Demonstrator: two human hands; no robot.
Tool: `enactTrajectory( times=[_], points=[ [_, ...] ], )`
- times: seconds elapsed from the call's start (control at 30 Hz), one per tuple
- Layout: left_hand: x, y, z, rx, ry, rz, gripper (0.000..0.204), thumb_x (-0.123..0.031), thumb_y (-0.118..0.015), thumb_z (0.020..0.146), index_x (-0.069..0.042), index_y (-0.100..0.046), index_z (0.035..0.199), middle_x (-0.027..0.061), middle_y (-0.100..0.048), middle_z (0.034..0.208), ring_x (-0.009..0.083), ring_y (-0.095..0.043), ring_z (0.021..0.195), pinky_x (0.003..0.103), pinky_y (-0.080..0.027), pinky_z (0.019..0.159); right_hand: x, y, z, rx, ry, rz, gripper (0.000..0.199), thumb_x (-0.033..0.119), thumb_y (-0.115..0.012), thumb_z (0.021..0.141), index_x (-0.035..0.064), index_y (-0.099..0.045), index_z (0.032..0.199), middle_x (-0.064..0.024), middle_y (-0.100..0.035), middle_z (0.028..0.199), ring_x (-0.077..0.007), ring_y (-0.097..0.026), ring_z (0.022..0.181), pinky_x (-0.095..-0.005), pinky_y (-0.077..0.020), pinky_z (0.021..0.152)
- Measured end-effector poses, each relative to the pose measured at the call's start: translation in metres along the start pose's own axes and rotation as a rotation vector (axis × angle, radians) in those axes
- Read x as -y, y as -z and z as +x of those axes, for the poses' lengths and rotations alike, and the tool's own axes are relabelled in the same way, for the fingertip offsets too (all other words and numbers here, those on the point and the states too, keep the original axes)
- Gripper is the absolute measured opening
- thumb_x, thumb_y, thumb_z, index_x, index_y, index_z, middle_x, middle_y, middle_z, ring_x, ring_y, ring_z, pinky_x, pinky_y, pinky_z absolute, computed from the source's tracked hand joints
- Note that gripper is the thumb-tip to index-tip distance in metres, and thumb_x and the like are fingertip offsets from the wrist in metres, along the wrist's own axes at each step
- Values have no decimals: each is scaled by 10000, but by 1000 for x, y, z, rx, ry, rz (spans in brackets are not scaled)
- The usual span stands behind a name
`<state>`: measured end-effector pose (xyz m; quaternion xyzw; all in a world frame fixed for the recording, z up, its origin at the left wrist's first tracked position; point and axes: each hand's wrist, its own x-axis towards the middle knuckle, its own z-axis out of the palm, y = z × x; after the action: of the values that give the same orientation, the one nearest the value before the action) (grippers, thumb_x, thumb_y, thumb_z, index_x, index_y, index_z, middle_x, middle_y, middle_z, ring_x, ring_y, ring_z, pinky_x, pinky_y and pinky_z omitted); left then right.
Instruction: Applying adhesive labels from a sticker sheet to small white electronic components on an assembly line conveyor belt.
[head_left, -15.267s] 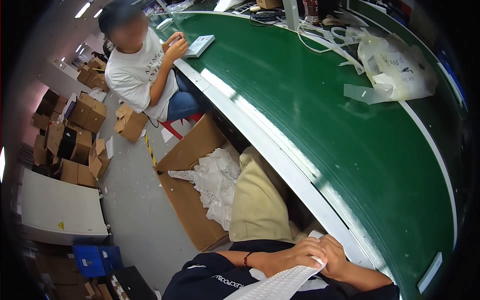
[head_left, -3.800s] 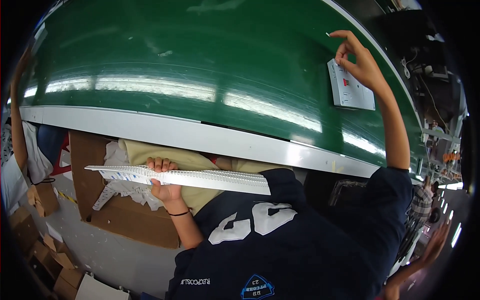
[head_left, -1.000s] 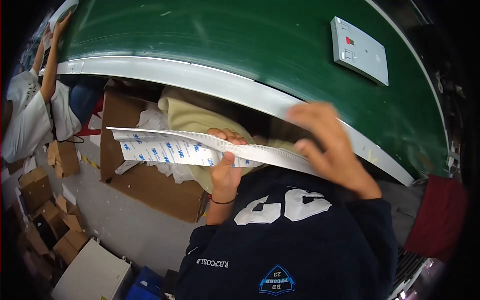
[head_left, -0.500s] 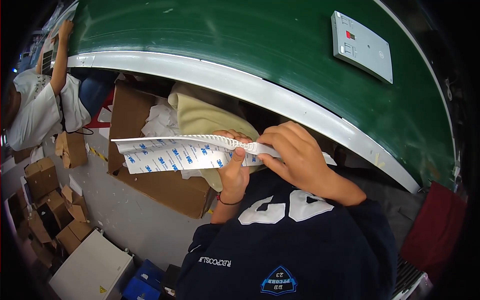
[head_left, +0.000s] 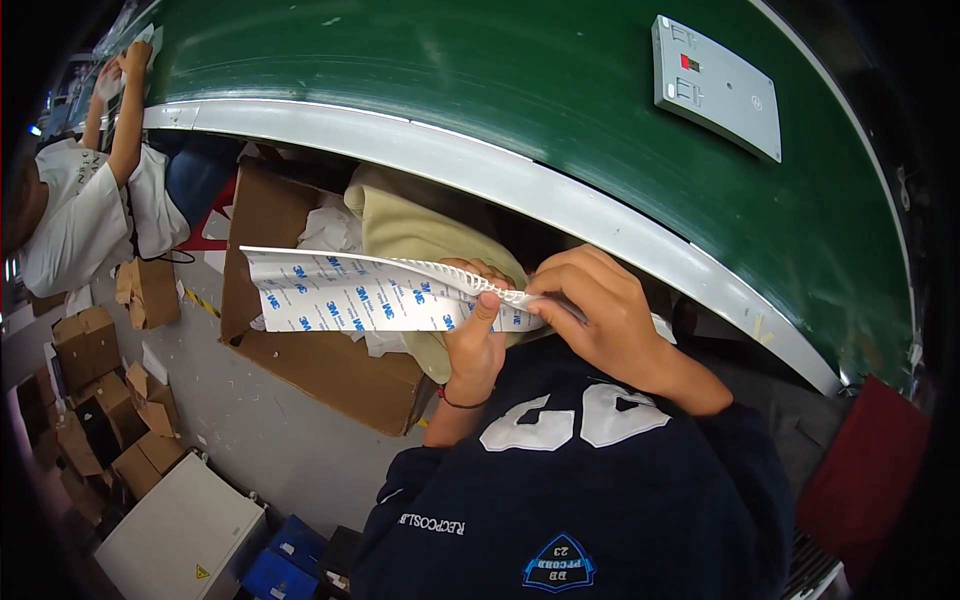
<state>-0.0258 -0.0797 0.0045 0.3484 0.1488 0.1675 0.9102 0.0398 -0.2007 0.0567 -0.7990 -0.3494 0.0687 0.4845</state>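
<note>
A long white sheet of adhesive backing paper (head_left: 350, 300), printed in blue, is held bent in front of my chest, above an open carton. Along its upper edge runs a row of small white strips or pads, fanned apart at the bend. My left hand (head_left: 476, 345) grips the sheet from below, thumb on the printed face and fingers behind. With fingers and thumb pinched together at the row's right end, my right hand (head_left: 595, 310) touches the sheet's edge; whatever lies between the fingertips is hidden. A grey flat plastic panel (head_left: 725, 110) lies farther off on the green belt.
The green conveyor belt (head_left: 400, 60) has a white metal rim (head_left: 480, 165). Below it stands a cardboard carton (head_left: 330, 370) with crumpled white paper and beige cloth (head_left: 420, 225). Another person (head_left: 90, 200) works at the far left. Several boxes and a white cabinet (head_left: 185, 525) stand lower left.
The sheet's left end has risen slightly and its bend is sharper. My right fingers have shifted a little right along the row. The other person's hands have moved at the belt.
</note>
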Motion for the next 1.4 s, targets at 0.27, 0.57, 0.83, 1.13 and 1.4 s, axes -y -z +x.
enactTrajectory(
  times=[0.27,0.57,0.83,1.13,1.4],
  points=[
    [5,9,2,1,25,-30,276,-43,-573,763,-98,-395,967,44,-467,788,136,-434,721,249,-352,688,1,7,6,-6,403,-270,127,14,-611,654,52,-580,771,-45,-558,817,-178,-485,686,-276,-403,654],
    [8,72,24,-7,124,-354,350,-24,-581,753,-98,-391,1038,44,-458,883,148,-459,779,277,-369,768,-21,162,50,10,-12,-153,82,7,-598,663,63,-549,697,-63,-529,920,-186,-476,840,-269,-378,749],
    [25,88,34,243,171,-518,368,-58,-600,746,-105,-399,1051,34,-463,839,135,-443,761,258,-357,761,-105,262,98,-10,-177,-817,31,95,-566,690,77,-550,708,-103,-403,1218,-252,-392,1082,-331,-318,858],
    [24,78,34,232,176,-509,350,-59,-611,744,-103,-404,1023,28,-459,817,121,-438,734,240,-373,729,-106,257,114,76,-233,-719,10,78,-572,659,74,-576,650,-109,-496,1106,-282,-432,1044,-350,-337,865],
    [26,84,34,156,210,-570,406,-2,-623,687,-101,-426,1027,49,-478,837,151,-459,777,274,-378,764,-131,245,115,37,-76,-504,91,82,-521,710,41,-483,782,-85,-518,905,-228,-472,964,-281,-385,724]
  ],
)
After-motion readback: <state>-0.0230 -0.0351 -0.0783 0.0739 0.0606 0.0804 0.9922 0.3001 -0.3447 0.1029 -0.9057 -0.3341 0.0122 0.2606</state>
